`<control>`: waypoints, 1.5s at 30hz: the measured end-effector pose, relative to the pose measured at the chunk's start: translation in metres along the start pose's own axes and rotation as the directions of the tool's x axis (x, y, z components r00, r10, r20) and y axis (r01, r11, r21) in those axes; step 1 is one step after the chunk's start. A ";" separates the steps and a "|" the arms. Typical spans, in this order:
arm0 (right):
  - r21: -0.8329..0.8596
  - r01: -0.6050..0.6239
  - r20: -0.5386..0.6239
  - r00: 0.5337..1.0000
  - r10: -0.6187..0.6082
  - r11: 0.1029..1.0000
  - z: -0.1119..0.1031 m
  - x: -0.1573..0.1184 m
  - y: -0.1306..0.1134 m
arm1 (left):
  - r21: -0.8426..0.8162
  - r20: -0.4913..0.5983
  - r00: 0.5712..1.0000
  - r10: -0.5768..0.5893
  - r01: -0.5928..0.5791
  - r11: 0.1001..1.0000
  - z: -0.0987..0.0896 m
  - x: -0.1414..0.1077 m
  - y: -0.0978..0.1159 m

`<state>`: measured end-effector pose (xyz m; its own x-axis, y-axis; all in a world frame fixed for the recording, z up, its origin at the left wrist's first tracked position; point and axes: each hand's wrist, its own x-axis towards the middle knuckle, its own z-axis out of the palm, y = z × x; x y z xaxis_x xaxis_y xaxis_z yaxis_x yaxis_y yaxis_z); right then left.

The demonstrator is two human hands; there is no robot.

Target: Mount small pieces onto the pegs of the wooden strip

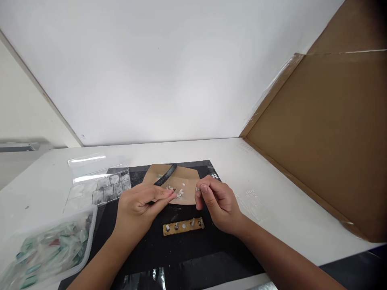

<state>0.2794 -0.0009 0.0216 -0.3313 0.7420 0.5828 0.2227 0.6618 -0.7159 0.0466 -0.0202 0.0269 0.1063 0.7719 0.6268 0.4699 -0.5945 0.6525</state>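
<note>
My left hand (143, 203) is closed in a pinch, thumb and fingertips together, over the near edge of a brown paper sheet (189, 177). A tiny dark tip shows at its fingertips; what it belongs to I cannot make out. Small white pieces (180, 193) lie on the paper just past those fingers. My right hand (219, 203) is curled, thumb pressed against the index finger, with a tiny pale thing (197, 188) at the fingertips, too small to name. Between and below the hands lies a narrow yellowish strip (181, 228) holding several small upright pieces.
A black curved strip (167, 175) lies across the paper on a black mat (193, 257). At left stand a clear compartment box (110, 187) and a plastic tub (93, 225) of small bags. White dots (214, 176) sit near the mat's far corner. Cardboard (326, 133) walls the right side.
</note>
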 end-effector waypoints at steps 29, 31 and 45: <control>-0.059 0.035 0.050 0.998 -0.032 0.998 0.002 -0.001 0.002 | 0.222 -0.036 0.979 0.202 -0.189 0.957 0.003 -0.005 -0.012; -0.078 0.042 0.076 0.996 -0.037 0.996 0.001 0.000 0.002 | 0.200 -0.034 0.984 0.178 -0.167 0.965 0.002 -0.004 -0.012; -0.124 0.145 0.056 0.989 -0.139 0.982 0.002 0.006 0.003 | 0.336 0.001 0.985 0.175 -0.165 0.927 0.002 -0.002 -0.017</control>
<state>0.2764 0.0053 0.0229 -0.4099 0.6353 0.6545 0.2843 0.7708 -0.5702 0.0397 -0.0112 0.0137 0.1880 0.6564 0.7307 0.7124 -0.6032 0.3586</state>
